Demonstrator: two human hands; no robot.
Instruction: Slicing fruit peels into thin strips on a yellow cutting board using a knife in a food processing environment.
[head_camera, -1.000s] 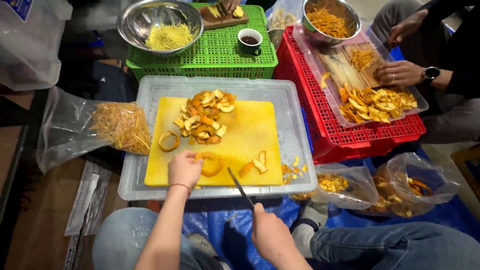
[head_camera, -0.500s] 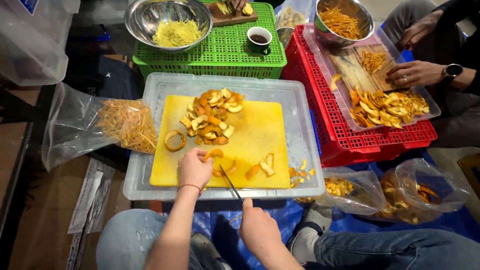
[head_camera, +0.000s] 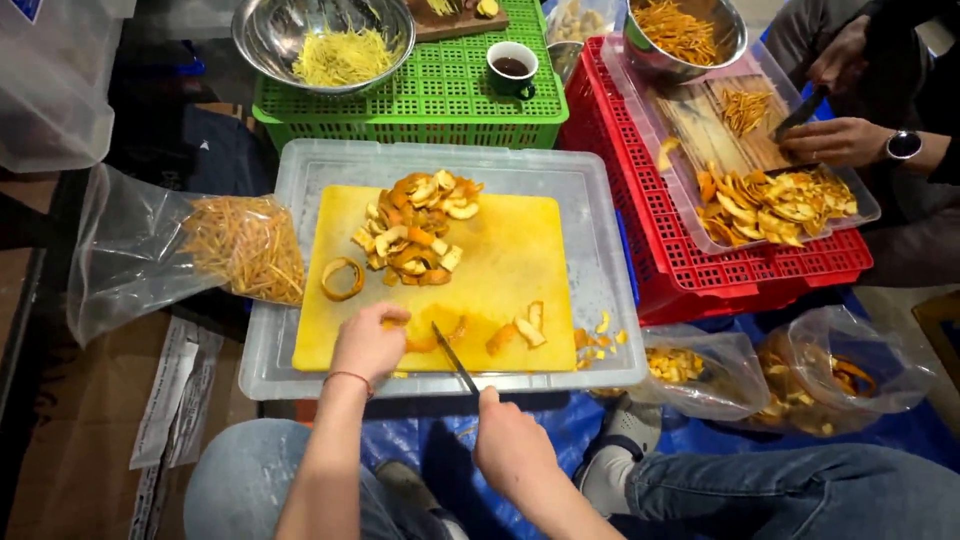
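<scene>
Yellow cutting board (head_camera: 500, 270) in clear tray (head_camera: 290, 200): my left hand (head_camera: 368, 342) pins an orange peel (head_camera: 420, 343) near edge; right hand (head_camera: 510, 447) grips knife (head_camera: 453, 358). Uncut peel pile (head_camera: 415, 232) remains far; cut strips bagged (head_camera: 245, 245) left.

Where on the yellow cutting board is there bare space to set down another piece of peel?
The yellow cutting board is bare on its right half, between the peel pile and the tray wall. Its far left corner is also bare. The near edge is crowded: left hand, knife, cut pieces.

Clear tray (head_camera: 600, 215) (yellow cutting board (head_camera: 510, 260) inside)
</scene>
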